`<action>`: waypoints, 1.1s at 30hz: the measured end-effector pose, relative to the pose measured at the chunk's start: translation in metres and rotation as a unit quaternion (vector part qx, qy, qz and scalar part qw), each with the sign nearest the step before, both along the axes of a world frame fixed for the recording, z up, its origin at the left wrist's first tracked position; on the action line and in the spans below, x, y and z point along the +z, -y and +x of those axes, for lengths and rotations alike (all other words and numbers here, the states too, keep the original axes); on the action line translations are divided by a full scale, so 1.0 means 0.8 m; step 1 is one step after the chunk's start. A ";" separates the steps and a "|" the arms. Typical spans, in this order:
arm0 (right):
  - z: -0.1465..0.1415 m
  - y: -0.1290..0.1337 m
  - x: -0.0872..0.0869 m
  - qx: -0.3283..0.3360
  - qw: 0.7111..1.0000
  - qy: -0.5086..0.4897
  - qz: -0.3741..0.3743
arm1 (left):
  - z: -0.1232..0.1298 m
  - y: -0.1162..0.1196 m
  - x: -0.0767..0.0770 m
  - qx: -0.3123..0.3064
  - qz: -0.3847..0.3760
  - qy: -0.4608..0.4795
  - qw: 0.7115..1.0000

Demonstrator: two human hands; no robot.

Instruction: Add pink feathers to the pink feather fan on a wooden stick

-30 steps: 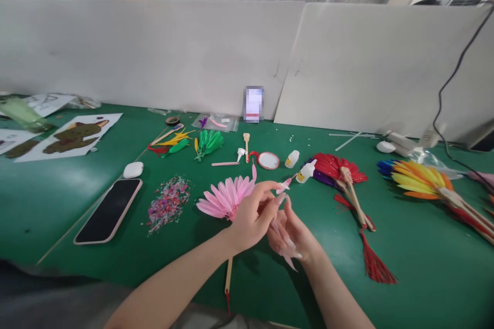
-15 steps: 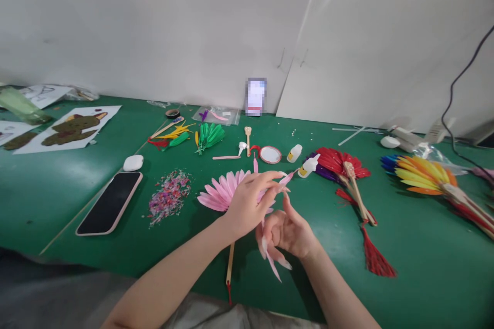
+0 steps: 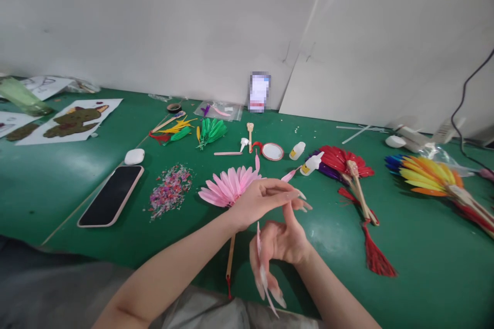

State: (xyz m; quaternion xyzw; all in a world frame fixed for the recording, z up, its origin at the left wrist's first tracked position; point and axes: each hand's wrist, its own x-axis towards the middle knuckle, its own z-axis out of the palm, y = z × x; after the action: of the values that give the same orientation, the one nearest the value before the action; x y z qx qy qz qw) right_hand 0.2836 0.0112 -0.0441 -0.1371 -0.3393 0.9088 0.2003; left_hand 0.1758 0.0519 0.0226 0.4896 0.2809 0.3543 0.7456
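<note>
A slender pink feather (image 3: pixel 263 272) is held between the fingers of my right hand (image 3: pixel 283 244), hanging down toward the table's front edge. My right thumb points up and meets the underside of my left hand (image 3: pixel 266 200). The left fingers stretch out to the right above it, with nothing visible in them. Behind my left wrist lies a pink feather fan (image 3: pixel 226 187), partly covered, its wooden handle (image 3: pixel 230 259) pointing toward me. One loose pink feather (image 3: pixel 290 175) lies just beyond my left fingers, beside an uncapped glue bottle (image 3: pixel 311 164).
Left are a phone (image 3: pixel 111 196), a white case (image 3: pixel 135 156) and a heap of coloured bits (image 3: pixel 170 191). Behind lie green feathers (image 3: pixel 212 131), a round white dish (image 3: pixel 272 151) and another small bottle (image 3: pixel 297 150). Right are a red fan (image 3: pixel 339 158) and a yellow-orange fan (image 3: pixel 426 175).
My left fingers have moved right and slightly down, off the loose pink feather by the glue bottle. My right hand has lowered a little with its feather. The view has tilted slightly downward.
</note>
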 end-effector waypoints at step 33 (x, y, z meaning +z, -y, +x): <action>0.008 0.001 -0.004 -0.031 0.999 -0.003 -0.008 | -0.033 -0.013 -0.007 0.053 0.655 -0.333 0.676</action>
State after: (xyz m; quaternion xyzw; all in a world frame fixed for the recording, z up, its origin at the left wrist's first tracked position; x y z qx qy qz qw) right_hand 0.2898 0.0105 -0.0469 -0.1464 -0.3273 0.9051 0.2286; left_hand 0.1498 0.0623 0.0171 0.9226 0.2319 0.3000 0.0708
